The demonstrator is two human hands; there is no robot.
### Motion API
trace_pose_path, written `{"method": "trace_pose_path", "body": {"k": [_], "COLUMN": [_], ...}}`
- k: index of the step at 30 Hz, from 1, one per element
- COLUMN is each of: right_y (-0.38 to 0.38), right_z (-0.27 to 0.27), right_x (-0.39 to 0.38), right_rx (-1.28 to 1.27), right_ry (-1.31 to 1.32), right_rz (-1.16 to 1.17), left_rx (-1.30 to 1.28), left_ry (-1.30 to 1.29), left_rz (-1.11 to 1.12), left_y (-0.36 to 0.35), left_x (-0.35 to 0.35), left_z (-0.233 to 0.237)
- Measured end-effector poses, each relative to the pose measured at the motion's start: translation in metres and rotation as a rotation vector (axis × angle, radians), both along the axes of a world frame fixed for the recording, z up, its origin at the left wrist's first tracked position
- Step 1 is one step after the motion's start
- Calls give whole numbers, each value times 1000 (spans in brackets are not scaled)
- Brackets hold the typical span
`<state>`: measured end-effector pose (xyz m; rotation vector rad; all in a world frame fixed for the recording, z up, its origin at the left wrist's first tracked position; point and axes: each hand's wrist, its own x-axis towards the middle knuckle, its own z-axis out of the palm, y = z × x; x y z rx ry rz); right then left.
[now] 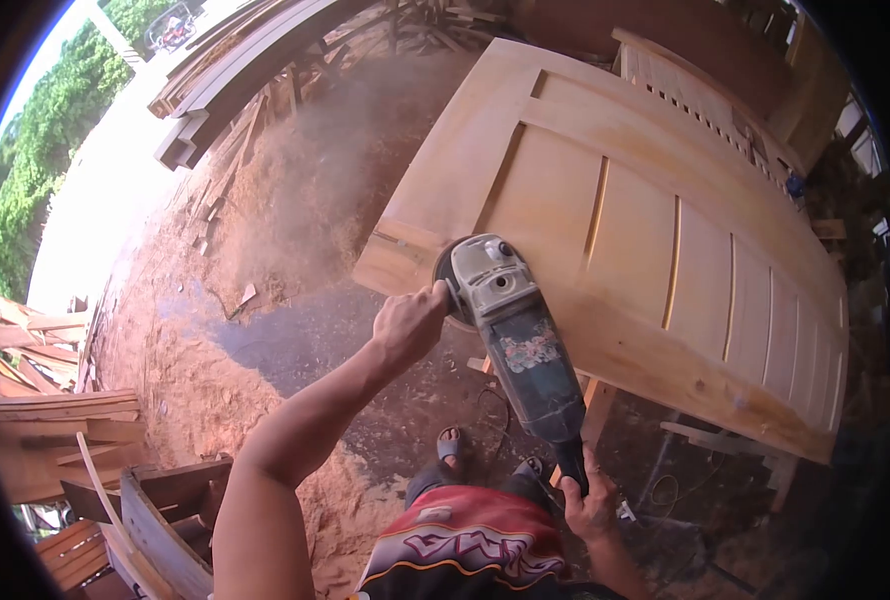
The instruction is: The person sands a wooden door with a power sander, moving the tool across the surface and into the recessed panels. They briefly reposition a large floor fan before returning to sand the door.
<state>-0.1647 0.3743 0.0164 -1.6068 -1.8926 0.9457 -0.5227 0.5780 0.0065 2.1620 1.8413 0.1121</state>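
- Left hand (pixel 410 322) — clenched around the side handle of the grinder (pixel 515 330), with the door (pixel 665 200) edge just beyond it.
- Right hand (pixel 590 500) — grasping the grinder at its rear end.

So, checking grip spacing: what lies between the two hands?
The grinder: its dark body runs from the left hand to the right hand, in the head view.

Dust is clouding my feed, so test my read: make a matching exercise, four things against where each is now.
1 left hand
2 right hand
3 grinder
4 planks

a head on the door's near corner
b stacked at far left
c by the grinder's head
d around the grinder's rear end

Pairs: 1-c, 2-d, 3-a, 4-b
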Motion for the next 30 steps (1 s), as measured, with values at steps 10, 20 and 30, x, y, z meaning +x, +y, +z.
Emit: {"method": "trace_pose_path", "body": {"k": [10,20,30], "right_y": [-135,-206,-145], "right_z": [-33,-27,-20], "right_x": [174,258,156], "right_rx": [-126,-136,-182], "right_ry": [-45,-131,10], "right_rz": [-409,-703,-459], "left_rx": [19,187,45], "left_ry": [-42,-144,-101], "left_rz": [-339,-588,-339], "left_y": [-27,-45,-31], "left_x": [232,416,234], "left_z": [-8,-32,-12]}}
